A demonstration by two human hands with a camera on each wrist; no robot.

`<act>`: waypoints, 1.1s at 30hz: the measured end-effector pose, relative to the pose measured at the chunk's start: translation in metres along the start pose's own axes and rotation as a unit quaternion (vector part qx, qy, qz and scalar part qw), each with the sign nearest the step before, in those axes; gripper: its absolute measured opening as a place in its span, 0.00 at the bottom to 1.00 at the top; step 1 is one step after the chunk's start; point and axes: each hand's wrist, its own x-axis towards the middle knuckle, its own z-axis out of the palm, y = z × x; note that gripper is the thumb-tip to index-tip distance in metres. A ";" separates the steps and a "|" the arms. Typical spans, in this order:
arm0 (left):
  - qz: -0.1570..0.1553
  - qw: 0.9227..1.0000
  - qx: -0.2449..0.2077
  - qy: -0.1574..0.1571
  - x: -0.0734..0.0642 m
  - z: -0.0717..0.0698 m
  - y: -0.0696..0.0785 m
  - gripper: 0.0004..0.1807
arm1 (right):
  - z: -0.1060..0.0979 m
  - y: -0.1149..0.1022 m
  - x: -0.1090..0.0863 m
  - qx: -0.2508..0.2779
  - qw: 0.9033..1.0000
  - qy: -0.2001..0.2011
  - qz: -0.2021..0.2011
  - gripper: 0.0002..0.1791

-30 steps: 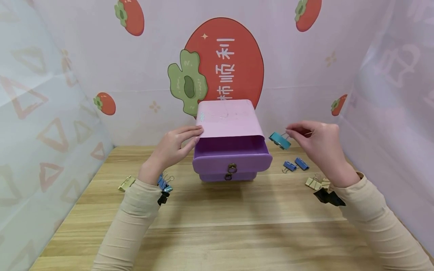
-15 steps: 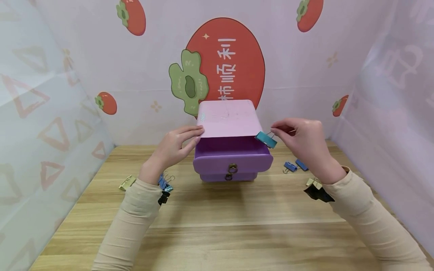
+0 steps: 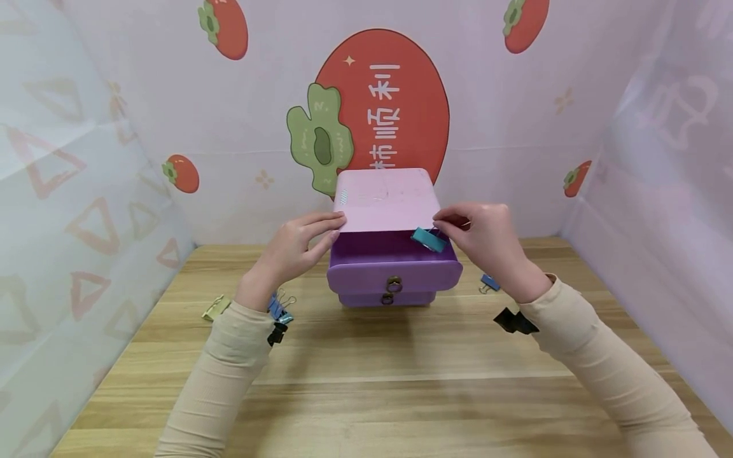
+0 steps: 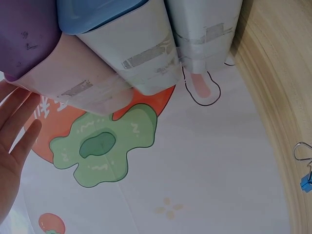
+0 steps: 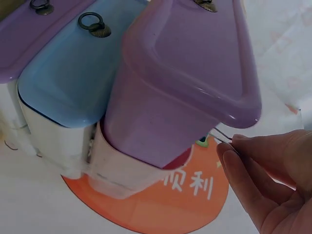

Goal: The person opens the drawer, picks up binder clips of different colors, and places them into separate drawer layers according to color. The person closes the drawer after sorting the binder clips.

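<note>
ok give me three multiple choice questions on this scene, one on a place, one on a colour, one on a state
1. Where is the binder clip that the right hand pinches?
A. over the pulled-out top drawer
B. flat on the table
C. on top of the cabinet

2. What colour is that clip?
A. black
B. teal
C. beige

3. How does the top drawer of the drawer cabinet stand?
A. pushed fully in
B. taken out and lying on the table
C. pulled out, still in the cabinet

Answers
1. A: the head view shows the clip held above the drawer's open inside, at its right end.
2. B: its body is teal, with wire handles between the fingertips.
3. C: the purple drawer front juts forward past the pink top, while the left hand rests against the cabinet's left side.
</note>
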 end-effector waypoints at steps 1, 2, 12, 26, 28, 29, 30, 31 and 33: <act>0.000 1.000 0.001 0.000 0.000 0.000 0.000 0.16 | 0.002 0.000 0.001 0.003 1.000 -0.002 0.000 0.03; 0.000 1.000 0.000 0.000 0.000 0.000 0.000 0.16 | 0.003 0.000 0.001 0.008 1.000 -0.004 0.001 0.03; -0.002 1.000 -0.005 -0.001 0.001 0.000 0.000 0.16 | 0.011 -0.007 0.004 0.007 0.999 -0.033 -0.006 0.02; 0.003 1.000 0.000 -0.001 -0.001 -0.001 -0.001 0.16 | 0.022 -0.015 0.008 -0.026 0.993 -0.107 0.033 0.03; 0.003 1.000 0.001 -0.001 -0.001 0.000 -0.001 0.16 | 0.023 -0.015 0.008 -0.033 0.993 -0.112 0.034 0.03; 0.004 1.000 0.002 -0.001 -0.001 0.000 -0.001 0.16 | 0.023 -0.015 0.008 -0.033 0.992 -0.114 0.034 0.03; 0.004 1.000 0.002 0.000 -0.001 0.000 -0.002 0.16 | 0.024 -0.016 0.009 -0.034 0.992 -0.115 0.033 0.03; 0.004 1.000 0.001 0.000 -0.001 0.000 -0.002 0.16 | 0.024 -0.016 0.009 -0.034 0.992 -0.117 0.033 0.03; 0.004 1.000 0.000 0.001 -0.001 0.000 -0.002 0.16 | 0.024 -0.016 0.010 -0.034 0.992 -0.119 0.033 0.02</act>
